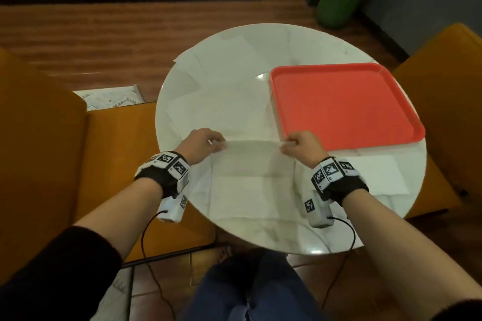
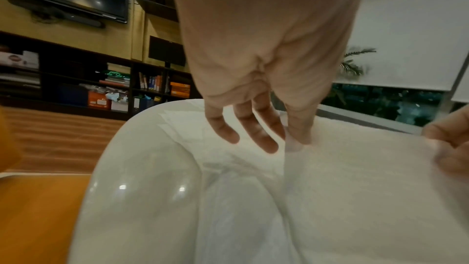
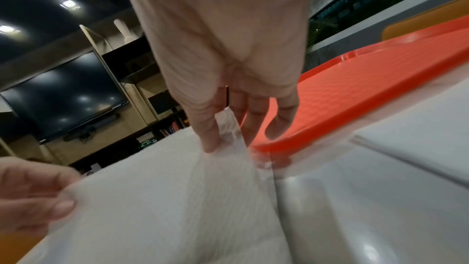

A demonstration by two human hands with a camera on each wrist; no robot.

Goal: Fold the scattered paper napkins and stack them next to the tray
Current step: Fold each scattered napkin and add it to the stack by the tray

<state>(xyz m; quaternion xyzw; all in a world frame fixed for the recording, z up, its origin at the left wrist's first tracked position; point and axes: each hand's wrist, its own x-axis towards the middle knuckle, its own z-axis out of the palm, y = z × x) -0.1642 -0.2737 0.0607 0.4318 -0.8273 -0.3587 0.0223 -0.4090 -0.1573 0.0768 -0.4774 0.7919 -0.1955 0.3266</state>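
Round table (image 1: 260,237) (napkins (image 1: 219,65), tray (image 1: 347,104))

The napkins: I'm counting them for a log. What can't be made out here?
- Head view: loose napkins blend into the white table; edges blurred, count unclear.
- Held napkin covers those beneath.
- Wrist views: left hand and right hand block the far table.

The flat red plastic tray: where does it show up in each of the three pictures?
Head view: the red plastic tray lies right of centre on the round white table.
Left wrist view: not in it.
Right wrist view: tray at right, behind the fingers.
Shared landmark: the white paper napkin both hands pinch.
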